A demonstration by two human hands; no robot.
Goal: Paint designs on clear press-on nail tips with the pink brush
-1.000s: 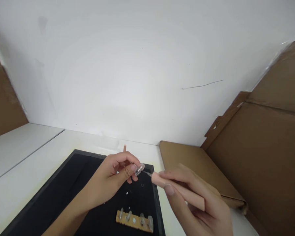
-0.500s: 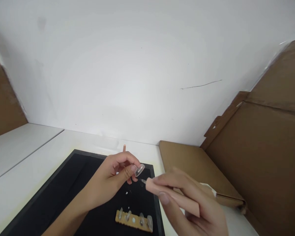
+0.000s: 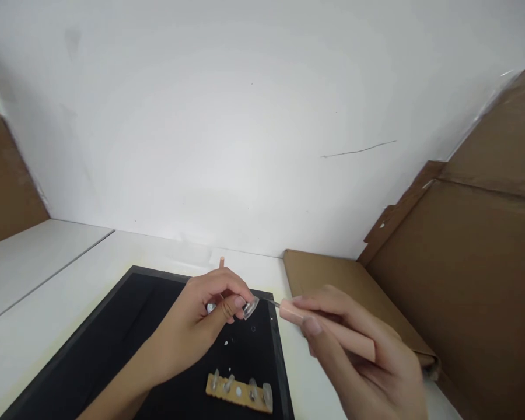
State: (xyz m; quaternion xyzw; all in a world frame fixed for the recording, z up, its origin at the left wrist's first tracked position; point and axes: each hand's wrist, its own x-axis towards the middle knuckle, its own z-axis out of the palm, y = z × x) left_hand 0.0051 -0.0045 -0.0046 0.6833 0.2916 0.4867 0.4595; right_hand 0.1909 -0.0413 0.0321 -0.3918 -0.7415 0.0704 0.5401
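Note:
Between thumb and index finger, my left hand (image 3: 214, 303) pinches a small clear curved plastic piece (image 3: 251, 308), tilted, over the black mat (image 3: 126, 321). A thin pink rod end (image 3: 221, 262) sticks up behind that hand; whether the hand holds it I cannot tell. My right hand (image 3: 367, 356) grips a pink-handled tool (image 3: 332, 329) with a thin dark shaft. Its shaft points left, close to the clear piece; I cannot tell whether they touch. Below lies a tan strip (image 3: 245, 402) with several similar clear pieces standing on it and a white dot at its middle.
A flat cardboard box (image 3: 324, 274) lies on the white table (image 3: 157, 248) to the right. Behind it rises a cardboard panel (image 3: 476, 268). A white wall (image 3: 245, 146) closes the back. Small white bits (image 3: 226, 343) are on the mat.
My right hand has moved right and slightly up with the pink-handled tool, so more of its thin shaft shows. In my left hand, the clear piece has turned slightly.

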